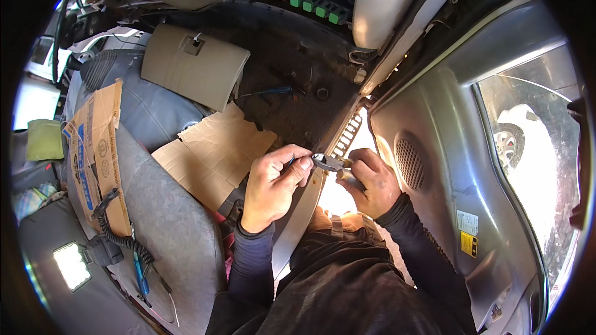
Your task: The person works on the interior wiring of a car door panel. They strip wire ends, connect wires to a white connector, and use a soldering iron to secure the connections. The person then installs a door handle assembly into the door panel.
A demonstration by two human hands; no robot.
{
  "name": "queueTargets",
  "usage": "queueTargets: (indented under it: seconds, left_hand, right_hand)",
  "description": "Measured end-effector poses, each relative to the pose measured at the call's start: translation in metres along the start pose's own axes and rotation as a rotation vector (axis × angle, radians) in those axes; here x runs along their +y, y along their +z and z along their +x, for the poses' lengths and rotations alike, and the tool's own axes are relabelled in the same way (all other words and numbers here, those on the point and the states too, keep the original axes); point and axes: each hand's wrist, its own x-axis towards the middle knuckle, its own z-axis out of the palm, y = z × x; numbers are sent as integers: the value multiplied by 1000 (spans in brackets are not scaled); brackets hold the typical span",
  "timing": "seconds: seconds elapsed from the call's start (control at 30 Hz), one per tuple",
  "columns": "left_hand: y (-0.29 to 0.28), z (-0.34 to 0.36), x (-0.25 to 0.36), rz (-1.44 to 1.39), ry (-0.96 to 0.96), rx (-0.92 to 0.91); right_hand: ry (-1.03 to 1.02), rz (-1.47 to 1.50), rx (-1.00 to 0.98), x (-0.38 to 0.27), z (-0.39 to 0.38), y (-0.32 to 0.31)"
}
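My right hand [374,185] is closed around the handles of a pair of pliers [330,162], its dark metal jaws pointing left. My left hand [273,183] is closed in a pinch right at the jaws. Between its thumb and forefinger is something thin and dark, too small to make out. Both hands are held up in front of me, over the sill of an open vehicle door. Below and beyond them, a screwdriver with a blue handle [277,90] lies on the dark footwell floor [279,118].
A torn cardboard sheet [217,155] and a cardboard box piece [99,149] lie on the seats. Near them are a beige panel [195,65], a lit work lamp [72,267] and a coiled black cable [124,241]. Right stands the door [434,167]; ahead, green relays [316,8].
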Motion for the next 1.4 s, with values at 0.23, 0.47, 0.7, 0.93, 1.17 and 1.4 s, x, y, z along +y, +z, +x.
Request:
queueTargets:
  seconds: [0.23, 0.47, 0.7, 0.93, 1.17, 1.4]
  left_hand:
    - [9, 1, -5, -80, 32, 58]
    - [30, 10, -44, 153, 334, 355]
    - [16, 18, -79, 260, 219, 532]
    - [-5, 21, -94, 215, 96, 626]
    - [-34, 14, -58, -385, -108, 524]
    - [-21, 24, -44, -655, -115, 453]
  right_hand:
    - [181, 297, -217, 16, 4, -5]
    - [550, 729, -458, 32, -3, 6]
    - [241, 130, -82, 24, -1, 55]
    - [367, -195, -51, 73, 42, 124]
    - [849, 690, -155, 100, 70, 141]
    - [302, 805, -94, 23, 16, 126]
